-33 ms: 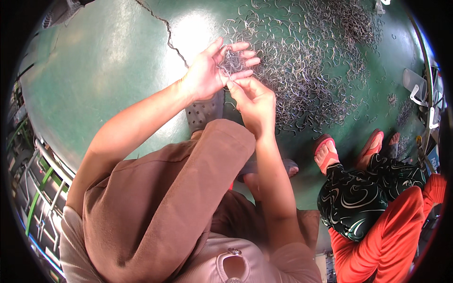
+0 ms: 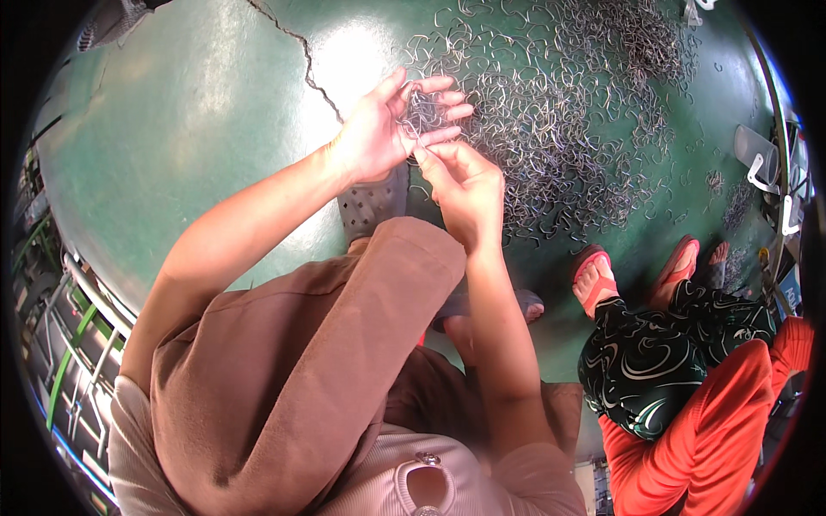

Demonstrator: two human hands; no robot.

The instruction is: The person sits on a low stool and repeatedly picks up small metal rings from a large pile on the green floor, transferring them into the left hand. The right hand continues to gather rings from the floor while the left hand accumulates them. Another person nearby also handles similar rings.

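My left hand (image 2: 374,133) is raised palm-up and holds a small bunch of bent metal wire hooks (image 2: 422,112) between palm and fingers. My right hand (image 2: 460,185) sits just below it, thumb and fingertips pinched on one of those hooks at the edge of the left palm. Beyond both hands, a wide heap of the same grey wire hooks (image 2: 568,129) is spread over the green floor (image 2: 198,112). My raised knee in brown trousers (image 2: 344,344) lies under my forearms.
My grey perforated clog (image 2: 374,202) rests on the floor below the hands. Another person sits at the right in black patterned trousers (image 2: 654,353) and pink sandals (image 2: 595,279). A crack (image 2: 301,60) crosses the floor. Metal racking (image 2: 69,344) stands at left, clear containers (image 2: 757,155) at right.
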